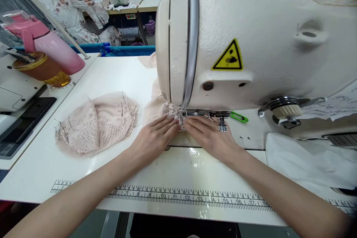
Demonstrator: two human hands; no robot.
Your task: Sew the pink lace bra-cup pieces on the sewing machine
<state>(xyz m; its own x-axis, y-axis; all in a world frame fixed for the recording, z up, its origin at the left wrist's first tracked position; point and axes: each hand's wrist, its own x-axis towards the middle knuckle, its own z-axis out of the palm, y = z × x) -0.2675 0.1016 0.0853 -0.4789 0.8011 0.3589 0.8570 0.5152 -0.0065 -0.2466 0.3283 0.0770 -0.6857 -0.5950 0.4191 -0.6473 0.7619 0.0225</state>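
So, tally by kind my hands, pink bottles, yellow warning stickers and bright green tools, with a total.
Left hand and right hand: 2
Pink bottle: 1
Yellow warning sticker: 1
Bright green tool: 1
Total: 5

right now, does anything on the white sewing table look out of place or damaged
Dark, thread-like strands stick out from the pale pink lace piece left of the bare left hand, looking untrimmed; I see no clear damage.

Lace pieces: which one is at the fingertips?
Lace piece partly hidden by the sewing machine, at the fingertips of left hand and right hand; the piece farther left lies clear of both.
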